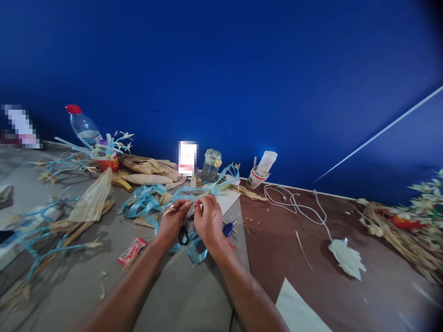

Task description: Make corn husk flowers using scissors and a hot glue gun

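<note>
Close together over the middle of the table, my left hand (174,222) and my right hand (209,216) both have their fingers pinched. A small pale piece (169,210), perhaps dried husk, shows at my left fingers. What lies between my right fingertips is too small to make out. Just below the hands is the black handle of a pair of scissors (183,235). Light blue ribbon (138,203) lies in loops behind and beneath them. A dark blue object (228,228) sits right of my right wrist, and a red wrapper (131,251) left of my left forearm.
Dried husks (148,166) are piled along the blue wall (242,83), near a glass jar (212,166) and a white cup (257,177). Blue-stemmed husk flowers (44,249) spread at left, by a red-capped bottle (85,124). At right are a white cable (304,210) and crumpled tissue (346,259).
</note>
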Demonstrator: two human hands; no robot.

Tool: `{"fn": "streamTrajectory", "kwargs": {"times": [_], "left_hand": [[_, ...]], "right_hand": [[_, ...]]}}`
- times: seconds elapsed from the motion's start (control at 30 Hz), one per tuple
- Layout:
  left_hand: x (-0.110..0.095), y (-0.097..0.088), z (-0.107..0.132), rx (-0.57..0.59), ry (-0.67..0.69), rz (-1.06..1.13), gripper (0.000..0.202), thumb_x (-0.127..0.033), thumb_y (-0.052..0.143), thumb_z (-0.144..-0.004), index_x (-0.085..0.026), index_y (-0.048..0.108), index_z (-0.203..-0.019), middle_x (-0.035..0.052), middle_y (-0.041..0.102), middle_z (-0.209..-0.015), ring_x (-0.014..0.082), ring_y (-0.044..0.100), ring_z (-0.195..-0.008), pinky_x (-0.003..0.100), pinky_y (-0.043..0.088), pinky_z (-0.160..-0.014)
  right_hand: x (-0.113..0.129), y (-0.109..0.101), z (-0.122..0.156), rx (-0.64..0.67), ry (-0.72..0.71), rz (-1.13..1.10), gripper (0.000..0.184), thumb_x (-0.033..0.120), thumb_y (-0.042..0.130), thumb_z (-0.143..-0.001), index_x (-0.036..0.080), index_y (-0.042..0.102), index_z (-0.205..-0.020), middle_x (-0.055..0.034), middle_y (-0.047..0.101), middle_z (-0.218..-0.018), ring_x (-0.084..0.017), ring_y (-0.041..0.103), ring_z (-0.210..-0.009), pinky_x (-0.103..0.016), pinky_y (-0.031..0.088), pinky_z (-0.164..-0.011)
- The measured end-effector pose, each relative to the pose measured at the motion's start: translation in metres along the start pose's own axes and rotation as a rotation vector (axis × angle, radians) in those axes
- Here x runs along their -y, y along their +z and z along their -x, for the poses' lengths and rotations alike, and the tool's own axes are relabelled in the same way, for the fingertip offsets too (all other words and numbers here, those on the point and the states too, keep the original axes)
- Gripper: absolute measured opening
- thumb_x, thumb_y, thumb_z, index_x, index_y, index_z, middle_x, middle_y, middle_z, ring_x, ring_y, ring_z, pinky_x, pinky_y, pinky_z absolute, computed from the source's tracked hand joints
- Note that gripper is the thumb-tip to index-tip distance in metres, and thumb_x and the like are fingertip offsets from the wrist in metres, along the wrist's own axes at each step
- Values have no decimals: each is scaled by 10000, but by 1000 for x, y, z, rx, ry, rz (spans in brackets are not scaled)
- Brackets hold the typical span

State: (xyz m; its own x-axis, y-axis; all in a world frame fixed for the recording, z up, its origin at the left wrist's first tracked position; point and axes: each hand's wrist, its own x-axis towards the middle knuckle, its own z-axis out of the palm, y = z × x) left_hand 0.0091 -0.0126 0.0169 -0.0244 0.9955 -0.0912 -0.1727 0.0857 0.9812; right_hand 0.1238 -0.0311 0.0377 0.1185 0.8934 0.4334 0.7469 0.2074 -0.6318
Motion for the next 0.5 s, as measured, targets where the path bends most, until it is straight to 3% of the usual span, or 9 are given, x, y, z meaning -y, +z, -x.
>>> {"fn": "streamTrajectory", "kwargs": {"times": [0.1, 0.2, 0.33, 0.5], "left_hand": [[-4, 3, 2, 21, 2, 52, 336, -474, 740, -623, -163, 677, -733, -5, 582, -614, 129, 489, -581, 243, 395, -582], [-3, 3, 1, 14, -37, 152, 319, -439, 761, -609, -157, 655, -715, 1, 602, -643, 120, 506, -580, 239, 406, -581], [2, -2, -5, -24, -54, 147, 296, -407, 765, -615, -153, 645, -709, -25, 552, -603, 92, 451, -544, 220, 373, -545], [6, -6, -7, -30, -20, -4, 311, -449, 728, -653, -159, 663, -743, -25, 539, -574, 111, 458, -542, 236, 366, -530]], "right_hand": [[4, 3, 6, 60, -84, 136, 173, 134, 430, -878, 175, 598, -880, -92, 599, -939, -205, 547, -919, -332, 392, -829], [6, 1, 6, 87, -119, 86, 149, 151, 466, -861, 176, 611, -887, -91, 607, -958, -204, 554, -950, -334, 394, -849], [2, -6, -4, 74, 61, -219, 129, 194, 495, -822, 169, 614, -868, -73, 622, -925, -167, 585, -835, -280, 455, -751], [-5, -11, -13, 226, 259, -385, 147, 319, 589, -773, 176, 619, -766, -16, 637, -759, -139, 565, -685, -248, 451, -655]]}}
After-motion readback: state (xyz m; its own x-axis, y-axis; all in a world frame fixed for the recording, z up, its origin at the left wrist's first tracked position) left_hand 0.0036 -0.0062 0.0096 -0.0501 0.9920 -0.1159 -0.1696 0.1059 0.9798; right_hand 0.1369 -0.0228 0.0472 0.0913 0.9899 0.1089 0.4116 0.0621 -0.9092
